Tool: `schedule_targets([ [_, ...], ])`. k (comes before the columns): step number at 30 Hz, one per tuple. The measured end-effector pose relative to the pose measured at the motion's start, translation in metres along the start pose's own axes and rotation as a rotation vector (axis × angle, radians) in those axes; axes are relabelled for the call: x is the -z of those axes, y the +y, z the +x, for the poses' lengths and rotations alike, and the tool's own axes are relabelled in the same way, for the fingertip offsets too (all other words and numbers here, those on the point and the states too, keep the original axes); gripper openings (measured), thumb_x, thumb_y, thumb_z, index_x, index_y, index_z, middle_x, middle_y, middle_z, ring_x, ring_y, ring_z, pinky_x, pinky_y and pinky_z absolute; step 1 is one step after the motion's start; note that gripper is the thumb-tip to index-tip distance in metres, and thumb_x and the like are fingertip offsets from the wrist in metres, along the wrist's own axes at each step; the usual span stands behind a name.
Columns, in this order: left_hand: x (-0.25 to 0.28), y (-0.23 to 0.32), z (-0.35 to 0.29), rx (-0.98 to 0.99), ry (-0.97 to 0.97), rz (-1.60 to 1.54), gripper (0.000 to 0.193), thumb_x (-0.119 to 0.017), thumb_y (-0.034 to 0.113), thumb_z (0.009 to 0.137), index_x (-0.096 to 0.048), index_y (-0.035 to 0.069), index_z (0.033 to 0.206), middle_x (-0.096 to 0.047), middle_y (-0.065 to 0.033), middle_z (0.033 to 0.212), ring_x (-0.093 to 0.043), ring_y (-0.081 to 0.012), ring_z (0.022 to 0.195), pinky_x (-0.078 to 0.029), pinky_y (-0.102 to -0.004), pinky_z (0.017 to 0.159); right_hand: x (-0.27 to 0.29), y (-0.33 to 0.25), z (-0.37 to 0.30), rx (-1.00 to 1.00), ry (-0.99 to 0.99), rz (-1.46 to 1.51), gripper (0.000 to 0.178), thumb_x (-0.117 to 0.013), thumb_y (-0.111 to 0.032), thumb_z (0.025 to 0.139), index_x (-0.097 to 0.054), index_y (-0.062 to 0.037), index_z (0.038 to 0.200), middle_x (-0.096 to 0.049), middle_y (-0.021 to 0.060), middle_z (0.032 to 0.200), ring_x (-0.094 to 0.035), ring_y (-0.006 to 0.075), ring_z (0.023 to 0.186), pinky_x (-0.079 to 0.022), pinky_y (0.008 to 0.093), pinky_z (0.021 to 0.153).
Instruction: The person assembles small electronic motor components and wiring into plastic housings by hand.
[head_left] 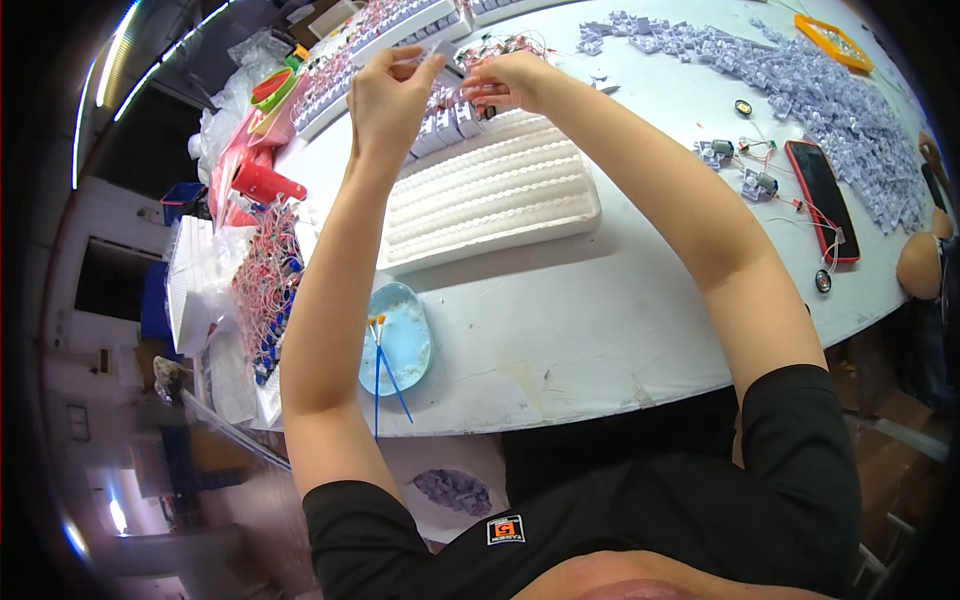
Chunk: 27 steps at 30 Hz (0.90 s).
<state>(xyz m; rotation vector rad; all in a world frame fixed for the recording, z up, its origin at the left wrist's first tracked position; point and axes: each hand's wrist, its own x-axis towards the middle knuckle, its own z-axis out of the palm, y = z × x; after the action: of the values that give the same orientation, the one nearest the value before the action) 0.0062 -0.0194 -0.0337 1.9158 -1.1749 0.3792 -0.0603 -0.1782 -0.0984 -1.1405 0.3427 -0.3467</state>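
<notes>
My left hand (pixel 388 100) is raised over the far part of the table. Its thumb and fingers pinch a small pale grey plastic part (pixel 440 54). Close beside it, my right hand (pixel 512 82) has its fingers curled together; what they hold, if anything, is too small to make out. Below both hands, several grey plastic housings (pixel 445 130) stand in a row at the far end of a white ribbed foam tray (pixel 490 200). Thin red wires (pixel 515 45) lie tangled just beyond my right hand.
A blue dish (pixel 408 345) holds two thin brushes. Wired blue parts (pixel 265 285) heap at left. On the right lie a red-edged phone (pixel 825 200), small motors (pixel 760 184), a heap of grey parts (pixel 800 110) and an orange tray (pixel 832 43). Another person's arm (pixel 920 265) reaches the right edge.
</notes>
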Motion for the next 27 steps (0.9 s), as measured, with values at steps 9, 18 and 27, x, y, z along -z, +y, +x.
schedule_targets([
  [9, -0.037, -0.003, -0.04, 0.143, -0.155, 0.048, 0.033, -0.078, 0.023, 0.085, -0.07, -0.005, 0.101, -0.074, -0.0121, 0.091, -0.07, -0.0142, 0.082, -0.053, -0.0246, 0.075, 0.023, -0.011, 0.009, 0.171, -0.07, -0.469, 0.04, -0.055, -0.002, 0.09, -0.059, -0.0029, 0.13, -0.07, 0.0124, 0.106, -0.066, 0.0185, 0.09, -0.055, 0.032, 0.078],
  [18, -0.041, -0.014, -0.032, 0.108, -0.026, 0.019, 0.03, -0.078, 0.021, 0.083, -0.069, -0.005, 0.096, -0.073, -0.015, 0.088, -0.071, -0.02, 0.081, -0.054, -0.0299, 0.077, 0.034, -0.012, -0.002, 0.075, -0.164, -0.307, 0.051, -0.083, -0.034, 0.077, -0.066, -0.0059, 0.117, -0.067, 0.0097, 0.109, -0.065, 0.0188, 0.096, -0.056, 0.0353, 0.083],
  [27, -0.04, -0.004, 0.012, 0.056, 0.205, -0.423, 0.028, -0.075, 0.008, 0.086, -0.06, -0.013, 0.095, -0.068, -0.0193, 0.091, -0.069, -0.0195, 0.079, -0.06, -0.0289, 0.074, 0.043, -0.002, 0.039, 0.828, 0.34, -1.013, 0.046, -0.056, -0.044, 0.088, -0.073, -0.0021, 0.094, -0.071, 0.0211, 0.093, -0.068, 0.0379, 0.087, -0.053, 0.045, 0.083],
])
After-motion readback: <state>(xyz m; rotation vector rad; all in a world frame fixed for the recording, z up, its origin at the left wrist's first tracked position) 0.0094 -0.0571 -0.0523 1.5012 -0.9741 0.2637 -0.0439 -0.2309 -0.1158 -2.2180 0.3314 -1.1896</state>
